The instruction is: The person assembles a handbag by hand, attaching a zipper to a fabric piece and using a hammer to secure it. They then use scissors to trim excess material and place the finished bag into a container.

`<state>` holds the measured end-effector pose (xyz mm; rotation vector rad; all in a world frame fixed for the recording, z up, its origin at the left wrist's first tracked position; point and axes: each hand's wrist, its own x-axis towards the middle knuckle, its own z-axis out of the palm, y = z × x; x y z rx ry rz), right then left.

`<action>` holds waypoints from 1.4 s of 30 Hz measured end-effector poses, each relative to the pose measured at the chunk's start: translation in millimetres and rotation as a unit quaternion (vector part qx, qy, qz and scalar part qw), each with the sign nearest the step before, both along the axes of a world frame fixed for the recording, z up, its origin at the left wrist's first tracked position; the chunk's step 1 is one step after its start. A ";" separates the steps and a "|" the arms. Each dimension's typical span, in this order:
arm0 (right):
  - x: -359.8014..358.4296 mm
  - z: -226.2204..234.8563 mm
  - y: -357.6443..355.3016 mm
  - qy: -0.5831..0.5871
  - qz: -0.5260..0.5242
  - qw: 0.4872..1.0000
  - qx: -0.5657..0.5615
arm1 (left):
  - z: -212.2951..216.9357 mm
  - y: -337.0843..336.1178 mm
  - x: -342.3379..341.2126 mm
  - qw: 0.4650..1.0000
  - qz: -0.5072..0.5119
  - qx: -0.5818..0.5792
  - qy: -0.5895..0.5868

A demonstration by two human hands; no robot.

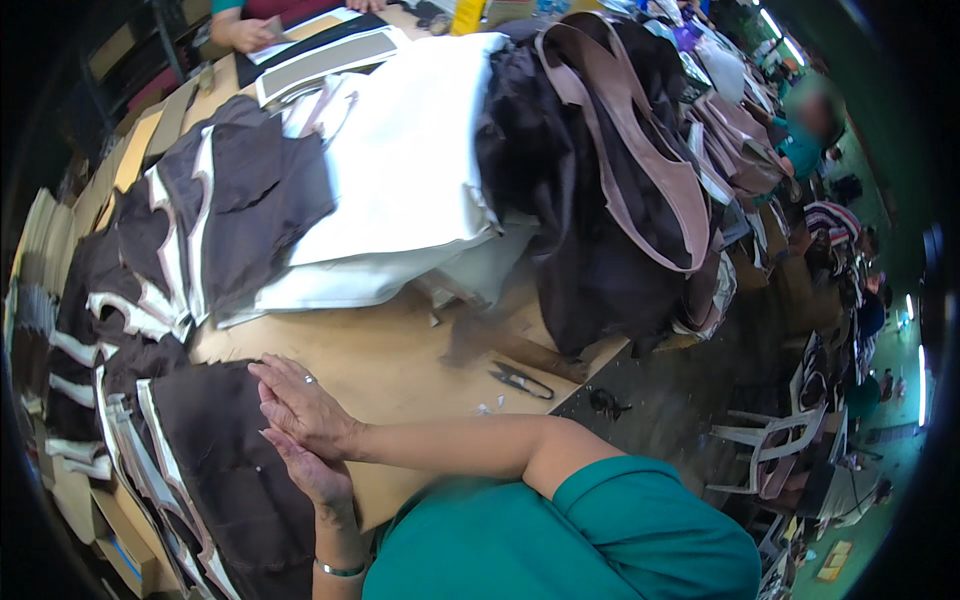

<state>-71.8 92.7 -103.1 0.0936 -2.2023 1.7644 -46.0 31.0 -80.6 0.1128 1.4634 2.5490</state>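
Observation:
My right hand (308, 408) reaches across to the left, wearing a ring. Its fingers are stretched out and it holds nothing that I can see. Directly below it, my left hand (308, 472) touches it with the palm side turned partly up; some of its fingers are hidden behind the right hand. A bracelet circles the left wrist. Both hands are over the right edge of a dark brown fabric piece (225, 455), part of a stack with pale-edged pieces. To the right, a pair of thread snips (522, 380) lies on the wooden table (340, 350).
White sheet material (400, 160) is piled across the table. Beside it hangs dark fabric (600, 270) with a pinkish-brown curved strip (640, 170). More dark cut pieces (240, 180) lie at left. Across the table is another person's hand (255, 35). White chairs (770, 440) stand at right.

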 end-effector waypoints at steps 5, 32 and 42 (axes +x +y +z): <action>25.0 2.8 53.0 0.101 0.008 0.985 0.138 | 5.7 37.3 -9.4 0.997 -0.039 0.060 -0.013; 115.4 61.4 211.8 -0.167 0.074 0.926 -0.331 | 32.7 113.6 39.0 0.972 -0.217 -0.004 -0.094; 117.3 80.2 206.2 0.204 -0.036 0.955 0.213 | 46.5 108.3 43.3 0.914 -0.358 0.061 -0.178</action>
